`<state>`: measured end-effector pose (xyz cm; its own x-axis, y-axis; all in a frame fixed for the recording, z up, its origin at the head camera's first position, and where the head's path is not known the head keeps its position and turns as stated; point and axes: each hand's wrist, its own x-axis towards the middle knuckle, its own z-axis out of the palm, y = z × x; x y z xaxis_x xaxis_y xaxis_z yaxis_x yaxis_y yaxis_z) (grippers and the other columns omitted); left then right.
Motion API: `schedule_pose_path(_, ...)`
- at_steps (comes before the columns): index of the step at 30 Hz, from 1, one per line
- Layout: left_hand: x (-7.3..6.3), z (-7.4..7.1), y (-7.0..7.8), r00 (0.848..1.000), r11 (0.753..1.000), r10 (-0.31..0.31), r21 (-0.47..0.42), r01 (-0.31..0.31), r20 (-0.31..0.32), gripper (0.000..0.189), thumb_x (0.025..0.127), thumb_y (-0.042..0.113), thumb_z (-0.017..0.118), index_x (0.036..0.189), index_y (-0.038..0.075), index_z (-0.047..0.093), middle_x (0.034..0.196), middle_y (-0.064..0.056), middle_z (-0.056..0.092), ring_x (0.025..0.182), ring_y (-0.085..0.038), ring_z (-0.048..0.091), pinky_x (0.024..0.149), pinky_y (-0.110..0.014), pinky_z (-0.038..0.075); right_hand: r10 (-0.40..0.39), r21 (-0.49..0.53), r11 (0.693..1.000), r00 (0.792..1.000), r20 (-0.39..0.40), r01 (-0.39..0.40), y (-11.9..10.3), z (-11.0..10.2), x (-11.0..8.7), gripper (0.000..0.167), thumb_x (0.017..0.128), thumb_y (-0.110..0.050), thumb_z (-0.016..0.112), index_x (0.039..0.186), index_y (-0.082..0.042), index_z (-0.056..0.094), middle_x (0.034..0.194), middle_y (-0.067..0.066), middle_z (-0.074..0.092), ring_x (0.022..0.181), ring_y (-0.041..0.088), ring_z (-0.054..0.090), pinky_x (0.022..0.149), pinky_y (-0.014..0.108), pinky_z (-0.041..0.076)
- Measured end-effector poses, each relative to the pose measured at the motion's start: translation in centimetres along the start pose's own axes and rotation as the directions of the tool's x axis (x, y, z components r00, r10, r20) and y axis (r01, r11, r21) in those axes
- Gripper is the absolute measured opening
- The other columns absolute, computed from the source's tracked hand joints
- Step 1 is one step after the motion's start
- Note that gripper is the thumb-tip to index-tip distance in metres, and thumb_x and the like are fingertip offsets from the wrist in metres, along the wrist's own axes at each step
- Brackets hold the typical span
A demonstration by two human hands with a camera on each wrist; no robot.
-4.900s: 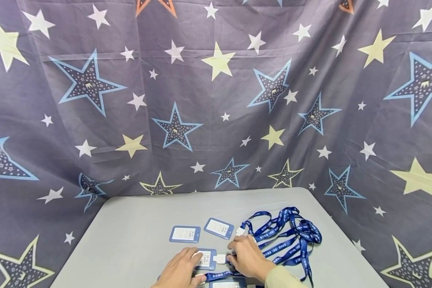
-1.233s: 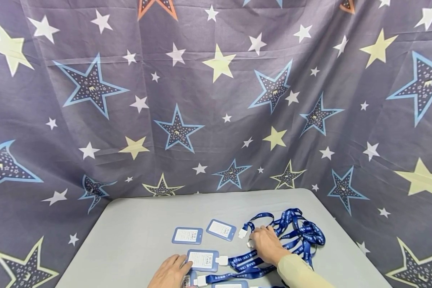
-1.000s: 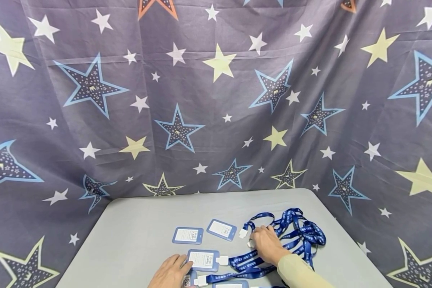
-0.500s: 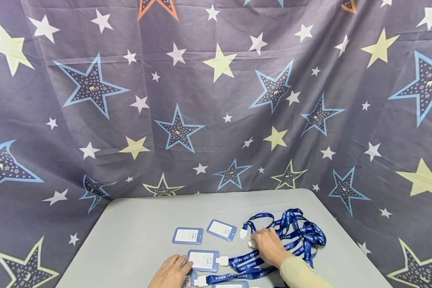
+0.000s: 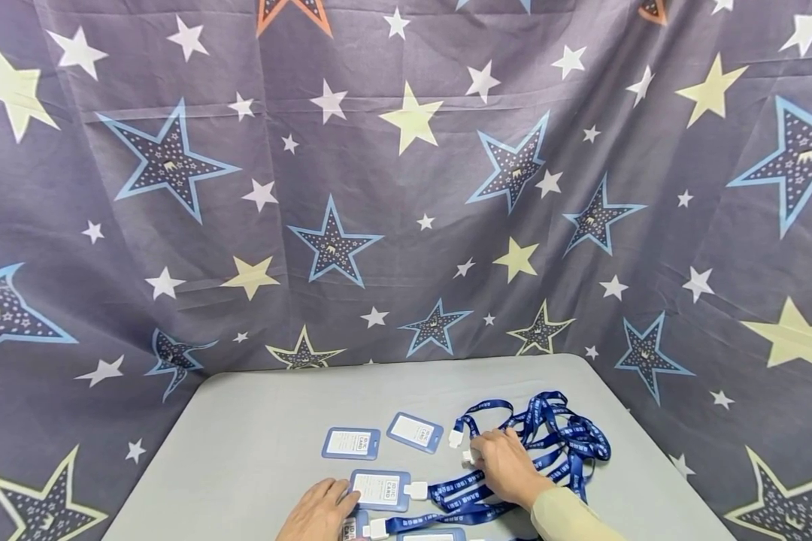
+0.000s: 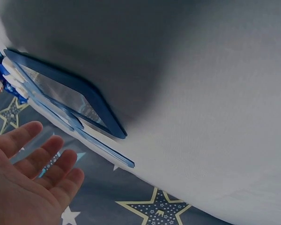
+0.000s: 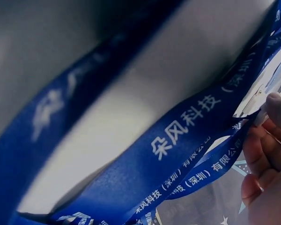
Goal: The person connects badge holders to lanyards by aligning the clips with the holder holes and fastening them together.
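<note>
My right hand (image 5: 507,464) pinches a blue lanyard (image 7: 187,117) close to its white clip (image 5: 470,457); the right wrist view shows thumb and fingertips meeting at the strap's end. Fingers loosely spread, my left hand (image 5: 319,512) lies at the left edge of a blue badge holder (image 5: 381,490), whose white clip (image 5: 416,491) joins it to a lanyard. In the left wrist view, the left palm and fingers (image 6: 56,161) grip nothing, beside a badge holder (image 6: 100,103). Partly under that hand is another badge holder (image 5: 360,520) with a clip (image 5: 377,528).
Two loose badge holders, one on the left (image 5: 350,443) and one tilted (image 5: 415,431), lie farther back on the grey table (image 5: 264,421). A tangle of blue lanyards (image 5: 575,436) covers the right side. Another badge holder (image 5: 433,535) shows at the bottom edge. A star-patterned curtain (image 5: 392,180) stands behind.
Since the oldest frame, my right hand has left the middle holder's clip and moved right and away to another lanyard. My left hand has drawn slightly left. Over the last second, both stay nearly still.
</note>
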<state>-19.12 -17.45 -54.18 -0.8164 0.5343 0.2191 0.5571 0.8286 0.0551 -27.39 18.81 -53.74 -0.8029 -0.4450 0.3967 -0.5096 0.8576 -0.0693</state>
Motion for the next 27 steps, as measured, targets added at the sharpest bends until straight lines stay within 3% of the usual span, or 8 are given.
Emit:
schedule_pose_path(13,0.2,0.1,-0.1,1.0,1.0,0.0,-0.01,-0.001,-0.03,0.084,0.088,0.076,0.056,0.123,0.001,0.07,0.123,-0.018,0.065,0.115,-0.036,0.06,0.103,-0.054,0.049,-0.03,0.022,0.999,0.999,-0.023,0.031,-0.9,-0.1,-0.2,0.019,0.08,-0.01,0.083,0.082,-0.02,0.067,0.081,-0.012,0.064,0.078,0.01,0.055,0.071,0.029,0.037)
schedule_pose_path(21,0.4,-0.4,-0.2,1.0,0.999,-0.016,-0.052,0.015,-0.015,0.077,0.088,0.067,0.064,0.126,0.0,0.069,0.127,-0.021,0.065,0.119,-0.04,0.059,0.105,-0.057,0.047,-0.033,0.027,0.999,0.999,-0.014,0.033,-1.5,-0.3,-0.2,0.015,0.081,-0.012,0.082,0.088,-0.017,0.071,0.087,-0.008,0.069,0.084,0.014,0.06,0.073,0.032,0.04)
schedule_pose_path(27,0.6,-0.6,-0.4,1.0,0.999,-0.024,-0.04,0.023,-0.019,0.073,0.088,0.063,0.067,0.127,0.001,0.068,0.128,-0.019,0.064,0.12,-0.039,0.059,0.106,-0.056,0.046,-0.043,0.023,0.999,0.999,-0.012,0.043,-1.7,-0.3,-0.2,0.016,0.081,-0.013,0.082,0.085,-0.02,0.068,0.082,-0.011,0.065,0.08,0.012,0.057,0.072,0.031,0.04)
